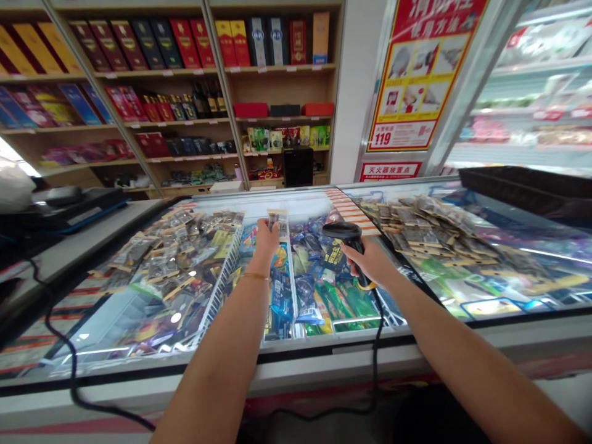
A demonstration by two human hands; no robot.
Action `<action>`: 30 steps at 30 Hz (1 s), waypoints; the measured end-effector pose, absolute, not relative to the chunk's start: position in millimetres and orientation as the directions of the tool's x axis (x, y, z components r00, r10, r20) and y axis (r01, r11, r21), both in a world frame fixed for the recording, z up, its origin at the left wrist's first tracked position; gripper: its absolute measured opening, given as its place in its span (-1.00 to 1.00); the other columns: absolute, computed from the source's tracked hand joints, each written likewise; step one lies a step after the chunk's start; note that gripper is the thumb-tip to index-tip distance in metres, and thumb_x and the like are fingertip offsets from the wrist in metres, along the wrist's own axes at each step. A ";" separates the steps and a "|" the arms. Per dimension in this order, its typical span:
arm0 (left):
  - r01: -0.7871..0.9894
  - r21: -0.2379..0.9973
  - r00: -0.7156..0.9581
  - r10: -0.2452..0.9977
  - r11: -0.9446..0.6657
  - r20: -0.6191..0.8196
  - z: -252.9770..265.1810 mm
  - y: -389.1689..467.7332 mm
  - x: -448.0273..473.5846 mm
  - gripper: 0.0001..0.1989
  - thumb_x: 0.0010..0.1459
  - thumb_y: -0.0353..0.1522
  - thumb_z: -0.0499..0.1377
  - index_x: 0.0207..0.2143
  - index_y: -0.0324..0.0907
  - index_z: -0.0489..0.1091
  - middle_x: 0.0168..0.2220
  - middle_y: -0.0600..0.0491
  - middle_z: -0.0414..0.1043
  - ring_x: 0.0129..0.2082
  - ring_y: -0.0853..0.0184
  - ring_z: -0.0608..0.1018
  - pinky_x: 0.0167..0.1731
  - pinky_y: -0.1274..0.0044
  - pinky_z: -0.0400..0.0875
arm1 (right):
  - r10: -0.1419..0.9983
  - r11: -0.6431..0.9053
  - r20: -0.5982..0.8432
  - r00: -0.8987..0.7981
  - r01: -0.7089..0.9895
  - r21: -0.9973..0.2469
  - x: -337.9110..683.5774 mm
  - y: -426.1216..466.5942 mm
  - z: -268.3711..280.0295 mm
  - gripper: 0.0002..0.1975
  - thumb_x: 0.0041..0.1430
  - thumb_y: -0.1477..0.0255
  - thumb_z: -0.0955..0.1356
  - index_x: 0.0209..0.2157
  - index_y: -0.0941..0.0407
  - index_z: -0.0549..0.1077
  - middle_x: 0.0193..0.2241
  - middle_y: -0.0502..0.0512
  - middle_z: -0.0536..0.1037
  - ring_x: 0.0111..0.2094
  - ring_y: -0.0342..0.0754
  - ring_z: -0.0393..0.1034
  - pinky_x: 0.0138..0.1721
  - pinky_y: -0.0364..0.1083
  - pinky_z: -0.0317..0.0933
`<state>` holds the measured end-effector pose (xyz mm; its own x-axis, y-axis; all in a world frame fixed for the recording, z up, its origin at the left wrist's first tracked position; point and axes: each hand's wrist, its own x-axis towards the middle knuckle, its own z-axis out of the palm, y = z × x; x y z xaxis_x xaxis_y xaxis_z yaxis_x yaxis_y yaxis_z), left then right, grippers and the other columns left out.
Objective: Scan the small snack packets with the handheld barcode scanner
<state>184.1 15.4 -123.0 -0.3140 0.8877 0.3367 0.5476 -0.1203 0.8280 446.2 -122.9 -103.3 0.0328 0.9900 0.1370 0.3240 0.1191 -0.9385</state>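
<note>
My right hand [365, 259] is wrapped round the handle of a black barcode scanner [342, 230], its head turned toward the left. Its cord hangs down over the freezer's front edge. My left hand [267, 239] is closed on a small clear-and-tan snack packet [278, 217], whose top shows above the fingers. Both hands are over the middle of a chest freezer [319, 359]. Beneath them lie bright ice cream packages [281, 290], parted by a white wire divider [292, 280]. The scanner's head is apart from the packet.
Similar packets [160, 246] are heaped on the left glass lid, and another heap [416, 225] covers part of the right one. A dark tray [531, 191] rests at the back right. A black cord [69, 345] crosses the left side. Shelves of boxes [194, 43] stand behind.
</note>
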 end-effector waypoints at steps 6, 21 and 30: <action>0.079 0.961 -0.270 0.922 -0.267 0.278 -131.7 21.1 199.7 -0.51 0.06 -0.45 0.23 0.08 -0.17 0.30 -0.22 0.01 0.53 -0.20 0.29 0.58 -0.10 0.44 0.45 | 0.981 0.187 0.193 -0.014 0.337 -0.923 446.0 -127.4 -100.2 -0.65 0.17 0.10 0.39 -0.32 0.10 0.34 -0.59 -0.05 0.44 -0.70 -0.12 0.36 -0.66 -0.14 0.22; 0.018 0.977 -0.327 0.922 -0.215 0.209 -124.0 5.0 207.0 -0.47 -0.05 -0.50 0.28 -0.01 -0.12 0.23 -0.29 0.11 0.43 -0.35 0.39 0.55 -0.35 0.57 0.42 | 0.986 0.162 0.163 -0.046 0.530 -0.832 434.5 -142.4 -82.0 -0.75 0.16 0.21 0.36 -0.39 0.09 0.33 -0.66 -0.04 0.44 -0.71 -0.11 0.35 -0.64 -0.15 0.20; -0.025 0.976 -0.320 0.927 -0.215 0.196 -122.3 5.7 206.8 -0.52 -0.07 -0.50 0.27 -0.11 -0.07 0.17 -0.33 0.16 0.42 -0.38 0.38 0.57 -0.36 0.55 0.47 | 0.986 0.162 0.158 -0.053 0.531 -0.832 437.1 -140.9 -84.9 -0.75 0.18 0.20 0.36 -0.37 0.09 0.33 -0.66 -0.04 0.44 -0.71 -0.11 0.34 -0.61 -0.14 0.24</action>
